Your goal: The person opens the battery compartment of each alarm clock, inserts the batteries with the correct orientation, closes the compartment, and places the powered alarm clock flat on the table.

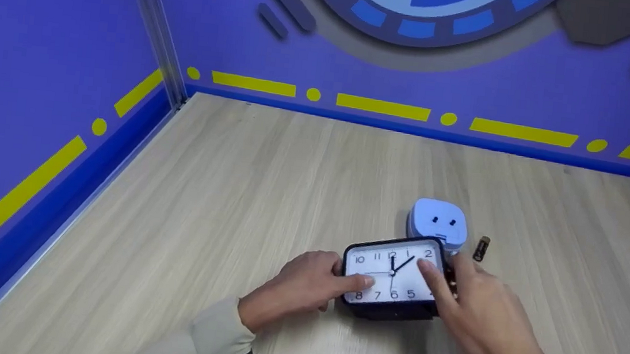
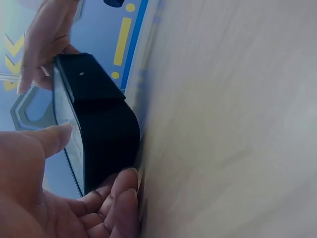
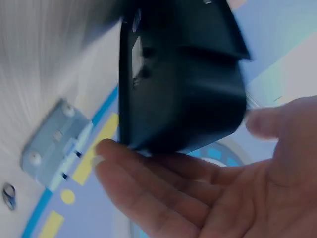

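A black, rounded rectangular alarm clock with a white face is tilted back between both hands, its dial facing up toward the head camera. My left hand grips its left end, thumb on the face near the 8 and fingers curled behind the case. At the other end my right hand holds the clock, thumb over the face's right edge and fingers along the side and back. In the right wrist view, the clock's dark back shows, with a pale label on it.
Just behind the clock stands a light blue rounded box with two small dark pegs on top. To its right a small battery, dark with a copper end, lies on the wooden table. Blue panels border the table at the back and left.
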Tool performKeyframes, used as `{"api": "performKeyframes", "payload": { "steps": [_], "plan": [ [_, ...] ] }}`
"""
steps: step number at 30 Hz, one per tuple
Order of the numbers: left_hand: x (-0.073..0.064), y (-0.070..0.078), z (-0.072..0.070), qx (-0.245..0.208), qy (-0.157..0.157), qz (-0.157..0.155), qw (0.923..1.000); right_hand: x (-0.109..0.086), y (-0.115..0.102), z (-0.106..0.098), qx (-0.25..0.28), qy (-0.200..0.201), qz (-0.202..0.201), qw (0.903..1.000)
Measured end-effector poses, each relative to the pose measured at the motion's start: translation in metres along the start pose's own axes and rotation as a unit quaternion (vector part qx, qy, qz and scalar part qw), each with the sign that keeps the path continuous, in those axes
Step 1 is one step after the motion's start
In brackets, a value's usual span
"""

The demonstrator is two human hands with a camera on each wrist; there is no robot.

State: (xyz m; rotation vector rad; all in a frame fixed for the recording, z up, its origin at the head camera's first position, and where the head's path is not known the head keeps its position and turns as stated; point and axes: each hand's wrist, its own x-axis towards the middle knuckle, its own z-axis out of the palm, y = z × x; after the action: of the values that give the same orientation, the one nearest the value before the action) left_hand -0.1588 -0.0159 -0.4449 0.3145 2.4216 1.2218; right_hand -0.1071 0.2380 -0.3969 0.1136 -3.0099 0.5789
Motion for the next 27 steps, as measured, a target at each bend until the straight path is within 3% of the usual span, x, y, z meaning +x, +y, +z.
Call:
{"api": "performKeyframes", "payload": {
  "steps": [5,9,11,17,27],
  "plan": [
    [0.002,0.000,-0.009,0.038,-0.003,-0.008,0.9993,-0.001,0.002,0.012,-0.010,-0.006,-0.014,0.9998],
    [0.004,-0.002,-0.019,0.091,0.011,0.011,0.9957,-0.002,0.003,0.026,-0.004,-0.006,-0.022,0.9997],
    [0.005,-0.004,-0.025,0.108,0.018,0.016,0.9938,0.001,0.001,0.032,0.006,-0.024,-0.018,0.9995],
    [0.008,-0.007,-0.044,0.155,0.035,0.003,0.9873,0.017,-0.008,0.044,0.056,-0.090,0.008,0.9943],
    [0.016,-0.019,-0.064,0.206,0.094,-0.007,0.9741,0.048,-0.027,0.055,0.092,-0.103,-0.010,0.9904]
  ]
}}
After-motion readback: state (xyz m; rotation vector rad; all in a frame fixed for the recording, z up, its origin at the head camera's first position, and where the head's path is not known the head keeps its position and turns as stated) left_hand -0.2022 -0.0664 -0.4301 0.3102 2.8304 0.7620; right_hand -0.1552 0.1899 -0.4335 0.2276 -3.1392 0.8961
